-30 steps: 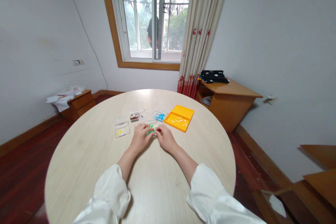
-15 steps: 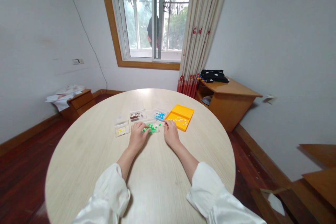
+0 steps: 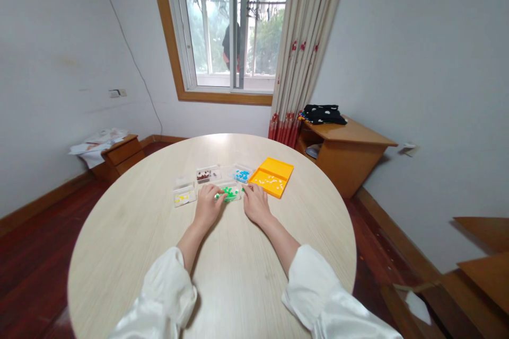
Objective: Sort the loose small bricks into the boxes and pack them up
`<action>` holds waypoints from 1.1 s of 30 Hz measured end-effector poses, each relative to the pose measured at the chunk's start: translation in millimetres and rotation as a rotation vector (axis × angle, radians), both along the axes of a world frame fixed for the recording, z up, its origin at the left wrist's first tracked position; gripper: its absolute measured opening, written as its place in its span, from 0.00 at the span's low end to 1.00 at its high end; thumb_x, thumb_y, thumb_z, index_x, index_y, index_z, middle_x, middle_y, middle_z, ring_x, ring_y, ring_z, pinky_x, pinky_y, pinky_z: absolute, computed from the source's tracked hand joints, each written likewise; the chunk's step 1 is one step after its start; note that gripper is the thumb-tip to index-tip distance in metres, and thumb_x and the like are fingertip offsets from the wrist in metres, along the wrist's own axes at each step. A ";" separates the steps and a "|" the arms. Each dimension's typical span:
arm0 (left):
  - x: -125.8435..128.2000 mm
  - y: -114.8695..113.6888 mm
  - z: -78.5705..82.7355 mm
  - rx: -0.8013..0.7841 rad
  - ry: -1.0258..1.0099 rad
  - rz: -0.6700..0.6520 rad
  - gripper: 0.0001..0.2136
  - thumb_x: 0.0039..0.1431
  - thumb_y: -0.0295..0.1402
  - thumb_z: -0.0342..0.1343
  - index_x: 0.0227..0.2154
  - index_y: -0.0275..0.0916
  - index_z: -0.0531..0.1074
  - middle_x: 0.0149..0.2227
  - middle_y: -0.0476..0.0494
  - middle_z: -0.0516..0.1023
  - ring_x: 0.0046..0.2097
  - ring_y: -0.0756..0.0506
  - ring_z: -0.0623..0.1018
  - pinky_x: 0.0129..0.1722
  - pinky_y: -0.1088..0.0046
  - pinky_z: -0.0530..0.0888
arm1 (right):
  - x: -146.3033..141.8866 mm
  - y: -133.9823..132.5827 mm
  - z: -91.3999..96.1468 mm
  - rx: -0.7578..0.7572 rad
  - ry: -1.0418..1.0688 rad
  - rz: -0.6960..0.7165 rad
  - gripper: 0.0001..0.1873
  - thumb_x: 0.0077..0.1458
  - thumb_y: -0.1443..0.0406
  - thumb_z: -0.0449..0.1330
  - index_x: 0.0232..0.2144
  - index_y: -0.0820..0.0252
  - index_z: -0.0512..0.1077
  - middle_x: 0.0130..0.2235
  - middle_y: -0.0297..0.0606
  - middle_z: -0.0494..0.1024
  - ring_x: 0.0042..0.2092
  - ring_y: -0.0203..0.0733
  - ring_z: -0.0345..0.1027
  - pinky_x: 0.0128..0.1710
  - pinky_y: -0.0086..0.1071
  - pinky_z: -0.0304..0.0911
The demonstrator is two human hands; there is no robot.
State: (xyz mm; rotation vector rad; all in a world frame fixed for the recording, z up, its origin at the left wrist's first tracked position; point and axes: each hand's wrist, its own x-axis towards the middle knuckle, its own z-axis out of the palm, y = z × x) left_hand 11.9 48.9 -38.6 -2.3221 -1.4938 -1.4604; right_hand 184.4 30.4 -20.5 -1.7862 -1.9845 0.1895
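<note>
My left hand (image 3: 208,205) curls over the left end of a clear plastic box (image 3: 237,198), its thumb and fingers gripping that side. Inside the box lie small green pieces (image 3: 229,192). Just right of the box, my right hand (image 3: 256,204) bends down with its fingertips together at a single green piece (image 3: 243,189) on the table, which they partly cover. Close to the right hand sits an open yellow case (image 3: 281,170) with small white pieces (image 3: 272,181) scattered in it.
Other clear boxes hold yellow pieces (image 3: 183,198), dark brown pieces (image 3: 203,175) and blue pieces (image 3: 242,175). All stand on a round pale table (image 3: 230,275). Beyond are a window (image 3: 230,26), a curtain (image 3: 306,37) and a wooden cabinet (image 3: 338,153). A person (image 3: 228,47) is outside the window.
My right hand has shifted left, from the yellow case's edge to the loose green piece beside the box. My left hand stays nearly in place.
</note>
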 end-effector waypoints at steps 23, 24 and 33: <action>-3.1 3.8 -5.1 -0.036 -0.022 0.067 0.05 0.54 0.29 0.55 0.24 0.39 0.71 0.30 0.44 0.72 0.37 0.43 0.70 0.39 0.64 0.67 | 6.2 6.7 -6.8 0.075 0.023 0.024 0.11 0.55 0.72 0.54 0.37 0.59 0.75 0.42 0.41 0.78 0.47 0.44 0.67 0.45 0.35 0.57; -3.2 4.0 -5.3 -0.032 -0.023 0.071 0.05 0.54 0.29 0.55 0.23 0.39 0.71 0.30 0.44 0.72 0.37 0.43 0.70 0.38 0.65 0.67 | 6.3 6.9 -7.0 0.071 0.022 0.025 0.11 0.55 0.72 0.54 0.38 0.59 0.75 0.42 0.41 0.78 0.47 0.44 0.67 0.45 0.35 0.57; -4.4 3.6 -4.6 -0.036 -0.043 0.065 0.05 0.56 0.29 0.53 0.25 0.39 0.71 0.30 0.44 0.72 0.37 0.43 0.70 0.39 0.64 0.67 | 6.8 7.2 -8.3 0.078 0.033 0.032 0.13 0.56 0.72 0.54 0.40 0.59 0.75 0.43 0.42 0.78 0.47 0.44 0.67 0.45 0.36 0.58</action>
